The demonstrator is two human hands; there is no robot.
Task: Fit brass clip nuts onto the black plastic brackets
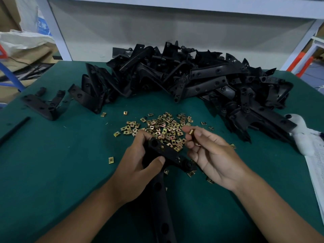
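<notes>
L hand (140,155) grips black plastic bracket (168,153); R hand (206,151) pinches brass clip nut (191,132). Big bracket pile (192,79) and loose nuts (163,127) left, so early on.

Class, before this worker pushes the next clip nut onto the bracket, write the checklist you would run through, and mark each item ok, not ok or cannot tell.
1. Bracket gripped firmly by the left hand: ok.
2. Clip nut pinched in the right hand: ok.
3. Nut's open side facing the bracket edge: cannot tell.
4. Nut lined up with a bracket hole: not ok, it is apart from the bracket.
5. More nuts within reach, pile of clip nuts just beyond the hands: ok.
6. Bracket pile clear of the hands: ok.
</notes>
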